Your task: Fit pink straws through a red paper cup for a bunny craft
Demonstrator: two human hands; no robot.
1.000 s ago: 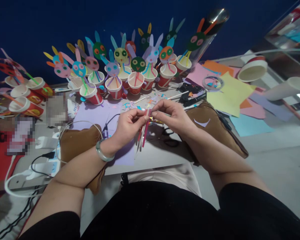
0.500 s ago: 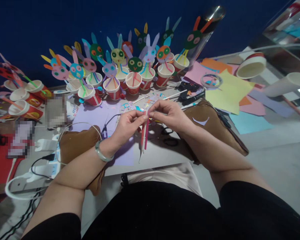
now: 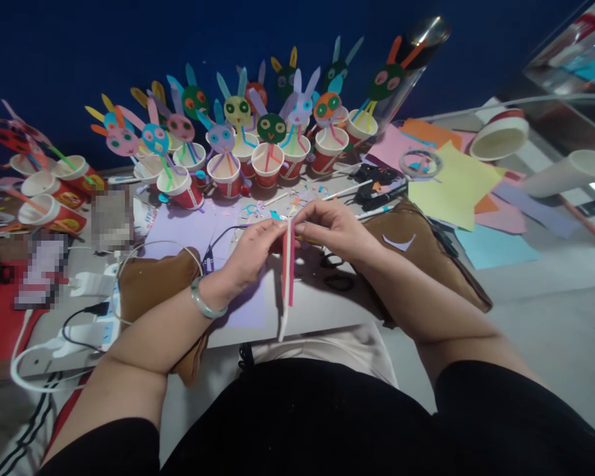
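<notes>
Above the table's front part, my two hands hold a small bundle of straws between their fingertips. A red one, a white one and a magenta one hang down side by side, the white one reaching lowest with a bent end. My left hand pinches the upper end from the left, a pale bangle on its wrist. From the other side, the closed thumb and fingers of my right hand grip the magenta edge. Small coloured paper scraps lie just beyond the fingertips. The gripped ends are partly hidden by the fingers.
Several red-and-white paper cups with paper rabbit faces on straws line the back. A brown cushion lies at the right, another brown cushion at the left. Coloured paper sheets, scissors and a power strip lie around.
The straws have turned slightly and sit closer together; the white one now reaches lower. Both hands stay in nearly the same place. The view has shifted a little.
</notes>
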